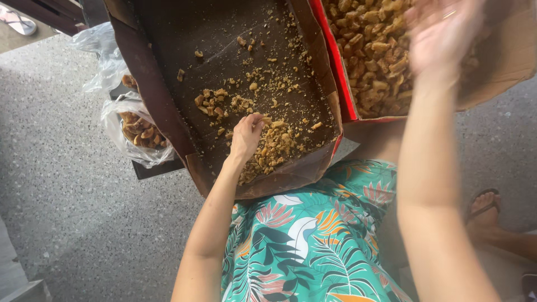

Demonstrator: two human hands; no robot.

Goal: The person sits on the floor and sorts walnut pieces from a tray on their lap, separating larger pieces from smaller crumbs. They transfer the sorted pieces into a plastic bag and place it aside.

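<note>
Seated person, viewed from the head down; leafy green garment fills the lower frame, speckled floor all round.

Largest item: a shallow brown cardboard tray tipped against the lap, near edge lowest, so broken nut crumbs slide down and gather just below and beside the left hand. Scattered nut pieces lie above that hand, further up the slope. The left hand rests on the tray floor, fingers curled narrow and pinched among the crumbs; whether it grips a piece cannot be told.

To the right, a second box with a red rim holds a deep heap of whole nuts. The right hand hovers over that heap, motion-blurred, fingers spread wide, seemingly holding nothing.

Left of the tray, well apart from the left hand, clear plastic bags hold more nuts. A sandalled foot shows at far right.
</note>
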